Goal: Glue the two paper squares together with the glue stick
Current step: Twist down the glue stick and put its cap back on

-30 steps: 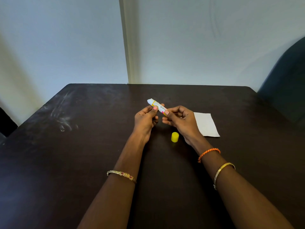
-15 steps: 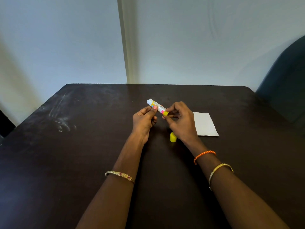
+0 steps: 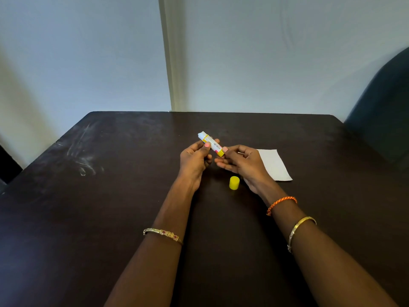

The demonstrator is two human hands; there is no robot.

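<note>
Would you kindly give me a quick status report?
Both hands, left hand and right hand, hold glue stick. Cap off, on table. Paper untouched. Nothing obstructing.

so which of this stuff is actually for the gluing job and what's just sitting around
For the job:
- glue stick, uncapped, held by left hand and right hand
- yellow cap, on the table
- white paper, by the right hand

Just there:
- dark chair, far right

Your forearms are bare, no sleeves. Left wrist: gold bangle [image 3: 163, 233] with red stones. Right wrist: orange braided cord [image 3: 281, 204], plain gold bangle [image 3: 300, 230]. Nails painted pink.
</note>
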